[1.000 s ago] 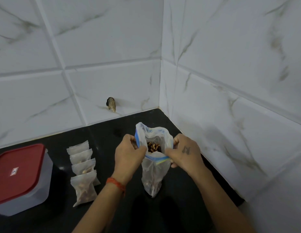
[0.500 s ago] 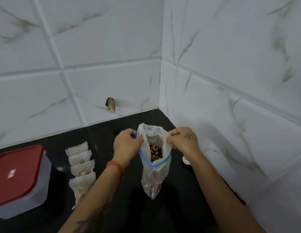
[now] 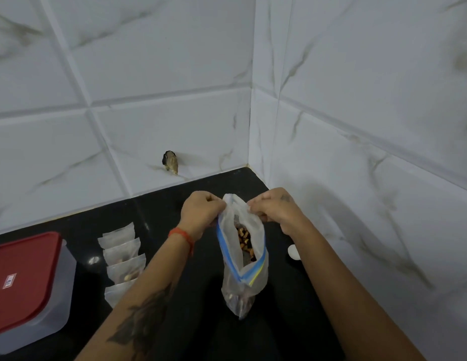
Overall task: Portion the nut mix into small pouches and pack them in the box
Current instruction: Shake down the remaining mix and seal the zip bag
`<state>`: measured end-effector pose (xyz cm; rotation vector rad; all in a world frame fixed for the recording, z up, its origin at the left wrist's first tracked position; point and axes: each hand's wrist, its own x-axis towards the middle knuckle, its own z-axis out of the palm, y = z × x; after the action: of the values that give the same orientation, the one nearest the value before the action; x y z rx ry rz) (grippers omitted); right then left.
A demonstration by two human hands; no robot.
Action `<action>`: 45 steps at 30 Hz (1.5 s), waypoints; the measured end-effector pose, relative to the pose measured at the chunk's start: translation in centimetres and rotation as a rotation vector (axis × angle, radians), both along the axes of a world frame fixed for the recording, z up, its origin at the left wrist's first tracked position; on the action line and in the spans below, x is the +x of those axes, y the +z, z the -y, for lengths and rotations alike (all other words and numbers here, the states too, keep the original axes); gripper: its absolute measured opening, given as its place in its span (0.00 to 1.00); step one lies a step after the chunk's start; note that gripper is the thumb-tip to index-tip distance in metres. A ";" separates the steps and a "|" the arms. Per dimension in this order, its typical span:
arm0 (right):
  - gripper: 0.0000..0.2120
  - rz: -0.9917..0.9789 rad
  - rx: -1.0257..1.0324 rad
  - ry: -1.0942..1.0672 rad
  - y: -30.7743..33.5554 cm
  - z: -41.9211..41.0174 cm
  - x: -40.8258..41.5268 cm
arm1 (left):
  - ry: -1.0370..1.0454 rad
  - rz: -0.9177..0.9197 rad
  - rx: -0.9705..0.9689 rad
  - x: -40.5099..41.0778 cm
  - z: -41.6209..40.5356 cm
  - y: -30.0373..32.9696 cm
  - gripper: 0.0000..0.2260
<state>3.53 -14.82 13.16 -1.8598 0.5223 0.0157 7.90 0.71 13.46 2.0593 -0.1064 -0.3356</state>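
The black counter [image 3: 190,334] is filling the lower half of the frame, running into the tiled corner at upper right. At the lower left edge the box [image 3: 29,290] is sitting with its red lid [image 3: 21,277] on, so packing looks not yet begun; it is probably parked there to leave the middle free for filling.

At lower centre the zip bag [image 3: 243,267] of nut mix [image 3: 245,239] is standing on its bottom on the counter, its blue seal strip gaping open. Both hands are working at its mouth: the left hand [image 3: 200,213] is pinching the far left lip and the right hand [image 3: 272,212] is pinching the far right lip, fingers curled onto the plastic on both sides. Holding it by the top like this is keeping the soft bag upright and the opening wide, presumably so the nuts can be reached or poured.

Between the box and the left forearm, a column of small pouches [image 3: 121,254] is lying overlapped on the counter, at least one seeming to hold nuts already, lined up near the box for loading.

Just right of the bag, beside the right forearm, a small white object [image 3: 293,252] is lying; I cannot tell what it is.
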 end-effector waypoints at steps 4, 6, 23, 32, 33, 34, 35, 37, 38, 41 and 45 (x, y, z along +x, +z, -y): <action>0.07 0.321 -0.893 -0.020 0.1 0.2 0.3 | 0.073 0.660 0.403 0.4 -0.7 -0.3 0.04; 0.07 0.406 -0.929 -0.059 0.3 0.3 0.4 | 0.092 0.676 0.432 0.9 -1.0 -0.3 0.03; 0.09 0.019 -0.236 0.047 2.7 0.3 3.4 | 0.055 0.300 0.171 2.8 -0.3 1.8 0.04; 0.08 0.292 -0.482 0.029 5.6 -1.2 4.8 | 0.109 0.067 -0.286 3.7 0.9 3.8 0.04; 0.09 0.256 -0.316 0.050 5.8 -1.3 4.6 | 0.107 0.046 -0.288 3.6 0.9 3.8 0.03; 0.10 0.210 -0.147 0.072 5.9 -1.4 4.3 | 0.107 0.029 -0.278 3.3 0.8 3.8 0.04; 0.12 0.165 -0.021 0.088 5.9 -1.3 3.9 | 0.099 0.008 -0.266 2.9 0.5 3.7 0.05; 0.12 0.085 0.073 0.131 5.7 -0.8 2.7 | 0.041 -0.055 -0.194 1.8 -0.4 3.9 0.08; 0.11 0.055 0.079 0.171 5.5 -0.7 2.0 | -0.013 -0.089 -0.128 1.3 -0.9 4.0 0.09; 0.08 0.014 0.060 0.227 5.1 -0.6 0.7 | -0.148 -0.164 -0.042 -0.1 -1.4 4.0 0.07; 0.05 0.203 -0.246 0.041 4.9 -1.5 0.7 | 0.033 0.061 -0.155 -0.2 -1.1 3.4 0.03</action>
<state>4.25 -13.27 18.03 -2.0833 0.3574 -0.2163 7.70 1.83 16.85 1.9162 -0.1314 -0.2372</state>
